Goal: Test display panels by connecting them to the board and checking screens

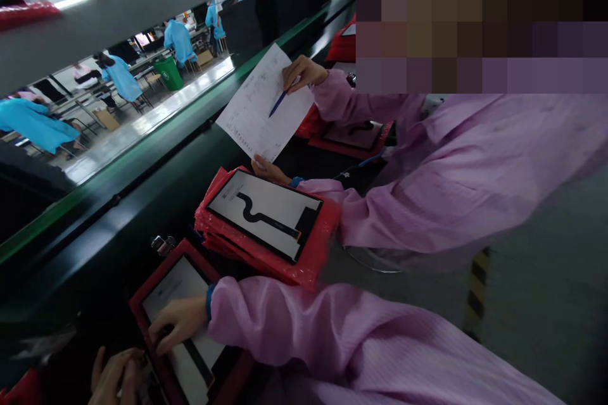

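My right hand [178, 323], in a pink sleeve with a blue wristband, rests over a display panel [166, 286] with a white back and black border. Its thumb and fingers are curled together near the panel's left edge; what they pinch, if anything, is hidden. A black flex cable [198, 357] runs across the panel below this hand. Under the panel lies a red sheet or bag [145, 285]. At the bottom left, my left hand [114, 380] is partly cut off, its bent fingers close together beside the panel's edge. Whatever lies between them is too dark to make out.
Right beside my panel stands a stack of red bubble bags [266, 259] bearing another display panel [228, 202]. Beyond it, a co-worker's hands hold a paper sheet [256, 101] and a blue pen [278, 103]. A metal clip [163, 245] and green conveyor edge [190, 117] border the left.
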Demonstrator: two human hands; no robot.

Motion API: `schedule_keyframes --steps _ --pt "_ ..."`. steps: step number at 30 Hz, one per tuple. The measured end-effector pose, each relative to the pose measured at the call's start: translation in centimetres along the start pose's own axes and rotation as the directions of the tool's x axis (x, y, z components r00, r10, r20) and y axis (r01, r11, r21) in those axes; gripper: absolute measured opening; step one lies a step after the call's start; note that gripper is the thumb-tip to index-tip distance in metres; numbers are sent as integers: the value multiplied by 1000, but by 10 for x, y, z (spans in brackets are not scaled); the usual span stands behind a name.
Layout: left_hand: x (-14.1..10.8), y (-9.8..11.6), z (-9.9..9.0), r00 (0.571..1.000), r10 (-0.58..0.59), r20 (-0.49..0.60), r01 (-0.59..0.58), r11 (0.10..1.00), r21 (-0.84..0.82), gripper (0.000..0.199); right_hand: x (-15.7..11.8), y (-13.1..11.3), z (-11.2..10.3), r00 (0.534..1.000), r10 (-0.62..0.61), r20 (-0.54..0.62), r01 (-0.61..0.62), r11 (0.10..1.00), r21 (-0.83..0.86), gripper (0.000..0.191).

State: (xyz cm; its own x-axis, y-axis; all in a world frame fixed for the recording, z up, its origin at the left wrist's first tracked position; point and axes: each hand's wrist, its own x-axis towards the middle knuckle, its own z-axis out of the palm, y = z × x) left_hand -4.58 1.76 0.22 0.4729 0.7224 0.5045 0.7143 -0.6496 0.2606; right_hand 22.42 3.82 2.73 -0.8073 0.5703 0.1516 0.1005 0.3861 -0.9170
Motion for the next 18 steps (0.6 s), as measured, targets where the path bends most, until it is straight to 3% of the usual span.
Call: schedule_keyframes --steps 4,9,13,18 --pt "2 7 2 995 97 -17 -97 994 48 12 2 2 14 987 -154 -42 125 910 -396 25" --pt "4 23 2 997 30 75 -30 1000 5 16 0 2 29 974 -205 -94 81 709 -700 38" --pt "6 26 3 994 -32 103 35 999 -20 19 -4 -1 35 965 -185 -184 -32 616 -787 42" --pt "7 26 3 989 -126 82 127 992 -10 15 -4 -2 38 962 -180 -203 -50 619 -784 46"
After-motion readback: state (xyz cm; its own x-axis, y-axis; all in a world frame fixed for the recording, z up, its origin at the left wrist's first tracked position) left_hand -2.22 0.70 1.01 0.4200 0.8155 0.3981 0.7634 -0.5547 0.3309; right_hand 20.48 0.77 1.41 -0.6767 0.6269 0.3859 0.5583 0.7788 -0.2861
